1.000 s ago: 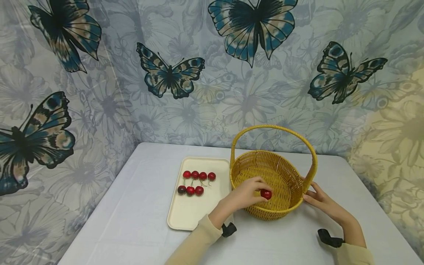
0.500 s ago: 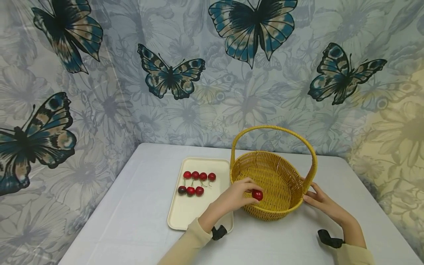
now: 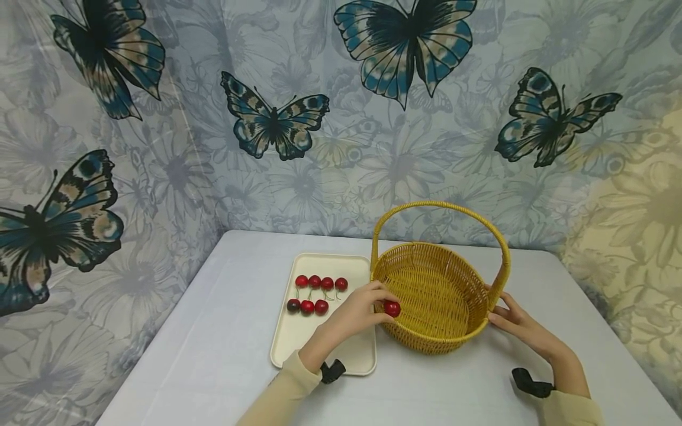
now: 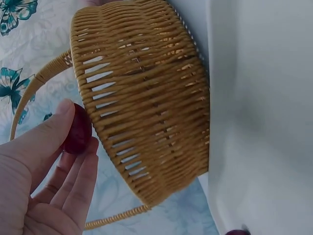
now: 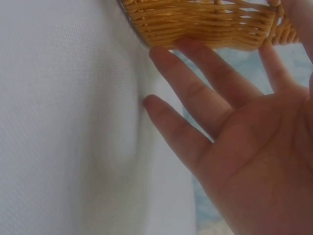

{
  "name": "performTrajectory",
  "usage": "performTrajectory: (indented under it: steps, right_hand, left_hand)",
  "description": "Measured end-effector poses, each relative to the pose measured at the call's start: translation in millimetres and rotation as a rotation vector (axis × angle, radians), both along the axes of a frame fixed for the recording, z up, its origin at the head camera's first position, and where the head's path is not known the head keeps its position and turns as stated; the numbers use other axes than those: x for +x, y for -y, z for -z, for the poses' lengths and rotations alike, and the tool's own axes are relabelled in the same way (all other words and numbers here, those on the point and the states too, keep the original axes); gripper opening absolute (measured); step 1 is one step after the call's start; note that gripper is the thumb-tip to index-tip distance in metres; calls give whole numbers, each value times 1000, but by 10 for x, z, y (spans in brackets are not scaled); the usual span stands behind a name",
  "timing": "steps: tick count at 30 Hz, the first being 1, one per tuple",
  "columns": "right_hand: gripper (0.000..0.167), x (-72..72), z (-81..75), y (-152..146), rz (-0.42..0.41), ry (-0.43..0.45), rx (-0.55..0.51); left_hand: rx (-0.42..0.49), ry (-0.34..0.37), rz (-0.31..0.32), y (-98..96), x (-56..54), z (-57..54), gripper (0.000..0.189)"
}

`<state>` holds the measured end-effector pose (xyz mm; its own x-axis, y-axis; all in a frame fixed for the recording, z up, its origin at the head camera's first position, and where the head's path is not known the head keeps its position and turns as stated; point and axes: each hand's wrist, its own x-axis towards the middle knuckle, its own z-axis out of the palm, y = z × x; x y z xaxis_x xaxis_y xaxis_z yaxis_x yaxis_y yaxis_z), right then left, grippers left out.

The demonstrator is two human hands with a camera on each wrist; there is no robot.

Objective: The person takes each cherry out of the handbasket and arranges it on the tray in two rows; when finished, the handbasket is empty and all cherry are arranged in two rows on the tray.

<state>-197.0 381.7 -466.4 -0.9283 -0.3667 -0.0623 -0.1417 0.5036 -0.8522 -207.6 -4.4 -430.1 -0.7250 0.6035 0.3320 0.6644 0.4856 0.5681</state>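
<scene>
My left hand (image 3: 358, 309) pinches a dark red cherry (image 3: 392, 308) between thumb and fingertips, at the left rim of the yellow wicker basket (image 3: 437, 349). In the left wrist view the cherry (image 4: 78, 129) overlaps the basket's rim edge. My right hand (image 3: 524, 331) touches the basket's right side beside the foot of its handle. Its fingers (image 5: 188, 90) are straight and spread in the right wrist view, fingertips at the woven wall. On a cream tray (image 3: 298, 349) left of the basket lie two rows of cherries (image 3: 314, 282), several with stems.
A white cloth (image 3: 213, 331) covers the table. The basket's tall arched handle (image 3: 439, 204) rises over its opening. Behind the table hangs a butterfly-patterned curtain (image 3: 405, 165). Both wrists carry a black strap (image 3: 334, 371).
My left hand has moved left with the cherry, from over the basket's inside to its left rim. The right hand and basket have stayed in place.
</scene>
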Motion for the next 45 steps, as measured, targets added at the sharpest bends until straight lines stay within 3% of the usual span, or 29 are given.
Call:
performTrajectory:
  steps: [15, 28, 36, 45]
  right_hand:
    - [63, -12, 10, -2, -5, 8, -30]
    - [63, -33, 8, 15, -31, 8, -71]
    - [63, -15, 0, 14, -26, 1, -62]
    - [63, -37, -1, 19, -34, -4, -62]
  left_hand:
    - [30, 53, -58, 378, -72, 73, 31]
    - [-72, 45, -153, 623, -226, 190, 29]
    - [-156, 119, -238, 714, -261, 251, 28]
    - [-273, 7, -275, 796, -354, 362, 29]
